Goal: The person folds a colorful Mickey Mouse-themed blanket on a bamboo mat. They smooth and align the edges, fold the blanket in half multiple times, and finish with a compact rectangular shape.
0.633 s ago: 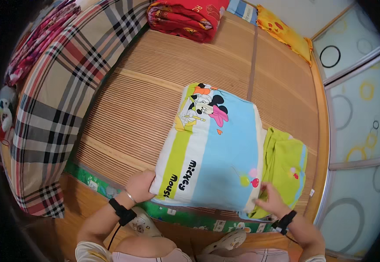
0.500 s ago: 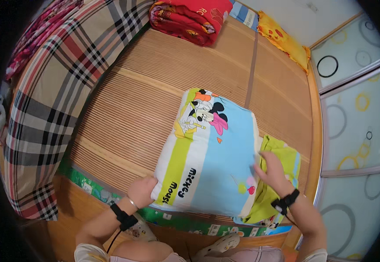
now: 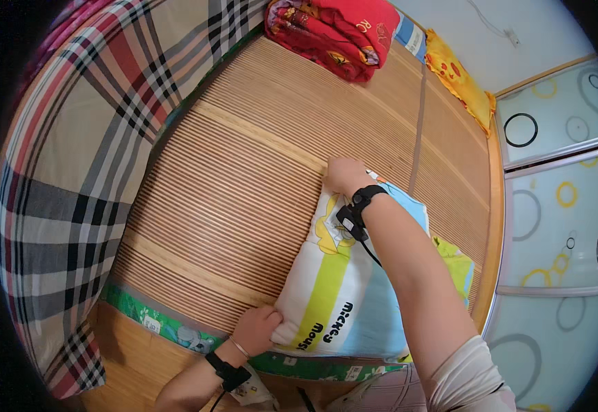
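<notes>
A padded pillow with white, green and light blue bands and cartoon print lies on the slatted mat in front of me. My left hand is closed on its near left corner. Reaching across it, my right hand grips the far left corner with fingers curled down, and its fingertips are hidden. My right forearm covers much of the pillow's right side. A bright green cloth shows beyond that forearm, partly hidden by it and the pillow.
The slatted mat has a green printed border along its near edge. Plaid fabric drapes a long raised shape at left. A red folded quilt and a yellow pillow lie at the far side. Sliding glass doors stand at right.
My right hand has moved from the pillow's right edge to its far left corner. My left hand still holds the near left corner. The view has shifted.
</notes>
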Tool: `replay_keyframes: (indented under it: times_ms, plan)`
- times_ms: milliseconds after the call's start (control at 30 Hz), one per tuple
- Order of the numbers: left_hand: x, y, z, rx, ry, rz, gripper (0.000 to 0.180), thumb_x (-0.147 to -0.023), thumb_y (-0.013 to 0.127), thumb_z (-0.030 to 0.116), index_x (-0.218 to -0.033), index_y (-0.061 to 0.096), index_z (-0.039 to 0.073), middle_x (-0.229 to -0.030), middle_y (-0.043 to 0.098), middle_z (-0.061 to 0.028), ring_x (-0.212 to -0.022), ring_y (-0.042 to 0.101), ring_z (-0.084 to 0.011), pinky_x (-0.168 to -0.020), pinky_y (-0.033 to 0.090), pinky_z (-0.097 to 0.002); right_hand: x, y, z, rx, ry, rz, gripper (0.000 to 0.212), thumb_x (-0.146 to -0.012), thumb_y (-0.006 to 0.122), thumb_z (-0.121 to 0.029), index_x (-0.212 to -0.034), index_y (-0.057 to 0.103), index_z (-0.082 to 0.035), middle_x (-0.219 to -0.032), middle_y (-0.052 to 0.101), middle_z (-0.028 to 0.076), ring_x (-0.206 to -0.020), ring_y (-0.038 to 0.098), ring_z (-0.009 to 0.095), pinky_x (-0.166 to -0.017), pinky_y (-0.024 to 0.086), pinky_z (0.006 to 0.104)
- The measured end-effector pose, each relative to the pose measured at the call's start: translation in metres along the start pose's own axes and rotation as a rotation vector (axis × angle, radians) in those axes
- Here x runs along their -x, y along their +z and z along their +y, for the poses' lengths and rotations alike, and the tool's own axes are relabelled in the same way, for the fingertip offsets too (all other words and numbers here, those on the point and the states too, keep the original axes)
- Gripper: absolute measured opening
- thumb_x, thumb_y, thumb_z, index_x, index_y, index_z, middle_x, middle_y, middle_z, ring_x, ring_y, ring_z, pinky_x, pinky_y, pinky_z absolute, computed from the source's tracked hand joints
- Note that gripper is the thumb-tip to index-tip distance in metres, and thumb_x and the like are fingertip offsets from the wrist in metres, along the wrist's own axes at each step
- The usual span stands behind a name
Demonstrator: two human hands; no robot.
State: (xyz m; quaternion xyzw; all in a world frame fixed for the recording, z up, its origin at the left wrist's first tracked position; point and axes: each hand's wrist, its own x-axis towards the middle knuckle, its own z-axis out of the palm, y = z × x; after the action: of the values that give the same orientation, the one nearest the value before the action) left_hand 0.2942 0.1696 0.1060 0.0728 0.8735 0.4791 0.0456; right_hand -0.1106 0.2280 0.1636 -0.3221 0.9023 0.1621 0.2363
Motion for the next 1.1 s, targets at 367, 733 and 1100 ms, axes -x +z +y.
replay_keyframes:
  times_ms: [367,733,1100]
  plan:
    - [0.008,-0.007,0.001,0.065,0.004,-0.036,0.033,-0.068,0.076,0.017,-0.097,0.061,0.010,-0.089,0.056,-0.0107,-0.078,0.060,-0.0319,-0.065,0.050,-0.0420,0.000,-0.021,0.031,0.169,0.019,0.308,0.019,-0.085,0.057,-0.009,-0.094,0.073,-0.004,-0.102,0.071,0.018,-0.100,0.067,0.033,-0.083,0.056,0.0420]
    - [0.042,0.008,-0.004,-0.049,-0.154,-0.154,0.043,-0.065,0.079,0.019,-0.102,0.060,0.008,-0.098,0.057,-0.0146,-0.090,0.060,-0.0355,-0.078,0.048,-0.0468,0.026,0.011,0.085,-0.479,0.046,0.212,0.035,-0.093,0.057,-0.032,-0.111,0.064,-0.002,-0.106,0.069,0.023,-0.100,0.065,0.041,-0.087,0.052,0.0459]
    - [0.026,0.016,0.052,-0.302,0.318,-0.035,0.059,-0.060,0.086,0.029,-0.114,0.063,0.021,-0.123,0.047,-0.0162,-0.120,0.043,-0.0412,-0.096,0.038,-0.0558,0.257,0.135,0.204,-0.600,0.364,0.132,0.078,-0.089,0.065,-0.050,-0.140,0.043,0.005,-0.117,0.065,0.023,-0.103,0.066,0.031,-0.088,0.052,0.0381]
